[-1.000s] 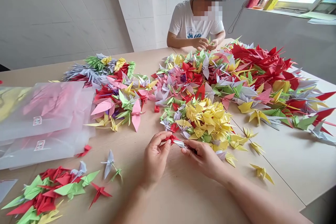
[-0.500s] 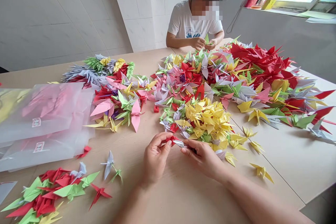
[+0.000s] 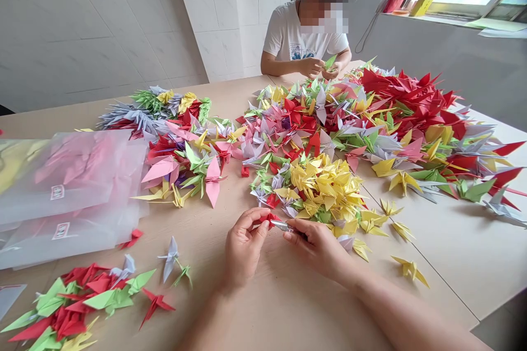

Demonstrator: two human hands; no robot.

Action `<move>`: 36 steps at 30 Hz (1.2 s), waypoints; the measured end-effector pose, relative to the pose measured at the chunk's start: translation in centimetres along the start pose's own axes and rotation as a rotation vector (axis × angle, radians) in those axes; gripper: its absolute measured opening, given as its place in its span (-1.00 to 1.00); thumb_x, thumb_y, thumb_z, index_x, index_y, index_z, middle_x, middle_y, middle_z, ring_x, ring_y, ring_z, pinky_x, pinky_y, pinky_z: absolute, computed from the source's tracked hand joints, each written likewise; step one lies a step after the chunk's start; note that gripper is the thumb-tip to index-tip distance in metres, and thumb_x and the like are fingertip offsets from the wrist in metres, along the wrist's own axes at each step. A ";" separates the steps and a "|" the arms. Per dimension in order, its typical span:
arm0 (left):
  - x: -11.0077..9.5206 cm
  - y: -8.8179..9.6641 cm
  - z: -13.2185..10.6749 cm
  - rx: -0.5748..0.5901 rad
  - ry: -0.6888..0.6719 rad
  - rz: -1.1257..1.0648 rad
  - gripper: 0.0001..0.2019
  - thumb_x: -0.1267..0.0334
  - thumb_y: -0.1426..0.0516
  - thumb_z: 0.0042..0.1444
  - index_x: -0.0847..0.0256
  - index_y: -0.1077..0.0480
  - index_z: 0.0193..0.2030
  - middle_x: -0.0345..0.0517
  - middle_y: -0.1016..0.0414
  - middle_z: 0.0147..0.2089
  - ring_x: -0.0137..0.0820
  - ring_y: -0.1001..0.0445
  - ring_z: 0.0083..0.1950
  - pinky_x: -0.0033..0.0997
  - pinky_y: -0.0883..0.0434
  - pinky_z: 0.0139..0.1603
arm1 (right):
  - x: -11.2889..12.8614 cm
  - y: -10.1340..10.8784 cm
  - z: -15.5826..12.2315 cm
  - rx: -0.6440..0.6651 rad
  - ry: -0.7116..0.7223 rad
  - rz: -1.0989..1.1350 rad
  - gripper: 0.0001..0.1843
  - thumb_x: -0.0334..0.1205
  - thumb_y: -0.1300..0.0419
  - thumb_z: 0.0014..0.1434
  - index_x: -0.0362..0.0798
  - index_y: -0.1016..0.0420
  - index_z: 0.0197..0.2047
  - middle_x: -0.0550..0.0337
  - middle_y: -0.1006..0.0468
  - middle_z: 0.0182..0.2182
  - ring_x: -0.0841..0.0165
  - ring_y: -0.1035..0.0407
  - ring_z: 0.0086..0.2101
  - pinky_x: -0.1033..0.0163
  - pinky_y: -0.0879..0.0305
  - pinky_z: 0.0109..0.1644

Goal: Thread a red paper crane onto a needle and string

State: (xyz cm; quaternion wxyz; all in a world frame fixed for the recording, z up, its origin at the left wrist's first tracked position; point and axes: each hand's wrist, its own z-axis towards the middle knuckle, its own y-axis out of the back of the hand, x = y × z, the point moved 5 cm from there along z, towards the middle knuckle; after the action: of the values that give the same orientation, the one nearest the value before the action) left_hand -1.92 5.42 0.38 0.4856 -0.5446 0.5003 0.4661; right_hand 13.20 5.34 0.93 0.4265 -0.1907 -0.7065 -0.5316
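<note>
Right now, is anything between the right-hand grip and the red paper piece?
Only the metal tool held in the right-hand grip; its tip appears to touch the red paper piece, pinched in the left-hand grip. Nothing else visible stands between them; the yellow crane pile lies beyond.

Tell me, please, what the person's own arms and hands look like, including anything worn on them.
The left grip and right grip are bare human hands; no gloves, watches or bracelets show. The left forearm and right forearm are also bare where in view, with no sleeves, cables or markings visible. Fingernail detail is too small to tell.
</note>
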 end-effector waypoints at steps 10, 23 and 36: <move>0.5 0.0 0.0 0.013 0.076 -0.135 -0.81 0.26 -0.15 0.08 0.20 -0.45 -0.16 -0.13 -0.50 -0.19 -0.39 -0.46 -0.16 -0.34 -0.41 -0.03 | 0.1 -0.1 0.0 -0.001 0.003 0.042 -0.71 -0.13 0.03 0.26 -0.08 -0.21 -0.46 0.35 -0.11 -0.59 0.50 0.03 -0.57 0.37 0.10 -0.54; 0.7 -0.2 0.0 0.021 0.134 -0.259 -0.82 0.30 -0.18 0.04 0.20 -0.47 -0.18 -0.16 -0.53 -0.22 -0.41 -0.46 -0.16 -0.34 -0.40 0.00 | 0.0 -0.1 0.0 -0.006 0.012 0.060 -0.72 -0.10 0.04 0.26 -0.09 -0.28 -0.38 0.35 -0.08 -0.58 0.49 0.05 -0.56 0.37 0.10 -0.53; 0.7 -0.3 0.1 0.015 0.149 -0.258 -0.82 0.30 -0.20 0.01 0.19 -0.48 -0.20 -0.17 -0.54 -0.25 -0.45 -0.45 -0.20 -0.41 -0.40 -0.07 | 0.0 0.0 0.1 -0.028 0.024 0.013 -0.71 -0.09 0.03 0.26 -0.09 -0.33 -0.38 0.33 -0.17 -0.57 0.47 -0.02 -0.55 0.38 0.03 -0.52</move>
State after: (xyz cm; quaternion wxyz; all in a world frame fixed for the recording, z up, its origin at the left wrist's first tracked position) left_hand -1.60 5.44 -0.34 0.5069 -0.6339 0.4643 0.3544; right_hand 13.17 5.39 0.88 0.4357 -0.1945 -0.6925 -0.5410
